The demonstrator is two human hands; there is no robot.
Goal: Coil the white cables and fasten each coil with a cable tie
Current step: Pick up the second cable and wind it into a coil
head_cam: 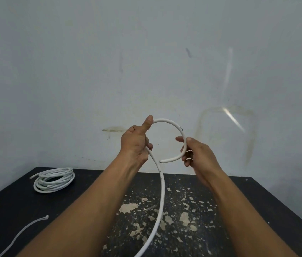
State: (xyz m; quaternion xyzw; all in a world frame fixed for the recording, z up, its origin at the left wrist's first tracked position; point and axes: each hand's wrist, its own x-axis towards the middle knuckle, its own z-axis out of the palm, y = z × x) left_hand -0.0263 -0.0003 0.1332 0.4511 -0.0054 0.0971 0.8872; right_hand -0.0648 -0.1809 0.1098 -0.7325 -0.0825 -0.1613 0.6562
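I hold a white cable (172, 123) up in front of the wall, bent into one open loop. My left hand (135, 143) grips the loop's left side, thumb raised against the cable. My right hand (196, 154) pinches the loop's right side near the cut end, which points left between my hands. The rest of the cable hangs from my left hand down over the table and out of the bottom of the view. A finished white coil (54, 179) lies at the table's far left. A white cable tie (24, 231) lies loose at the near left.
The table (257, 210) is black, with worn patches of chipped paint in its middle. A pale, stained wall (146, 52) stands right behind it. The table's right edge drops away at the far right.
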